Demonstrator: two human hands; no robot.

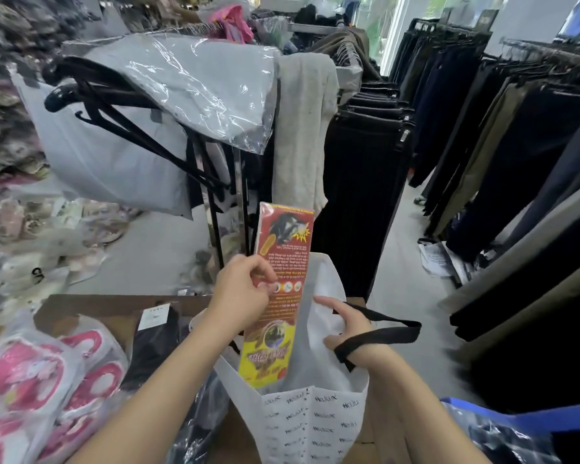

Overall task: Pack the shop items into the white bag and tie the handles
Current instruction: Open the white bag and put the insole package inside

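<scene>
White bag (318,416), standing open at the near edge of the brown table (81,308), small printed lettering all over the front panel. Long red and yellow packet (278,289) poking upright out of the mouth, bottom end already down inside, top end sticking well above the rim. Left hand (240,296) pinched shut on the packet's left edge about halfway up, fingers curled over the front. Right hand (347,331) gripping the right side of the bag rim, thumb inside, with a black handle (382,333) looped around the wrist and sticking out to the right.

On the left of the table, pink and white slippers (31,380) in clear plastic wrap, piled near the corner. Just beside those, a dark folded garment (154,343) in a plastic sleeve with a white tag, close to the left forearm. Blue bag (516,426) at the bottom right, partly cut off.

Behind it all, a clothes rack (228,182) with black hangers, a clear plastic cover and a grey garment draped over the end. Rows of dark trousers (516,145) hanging along the right side.
</scene>
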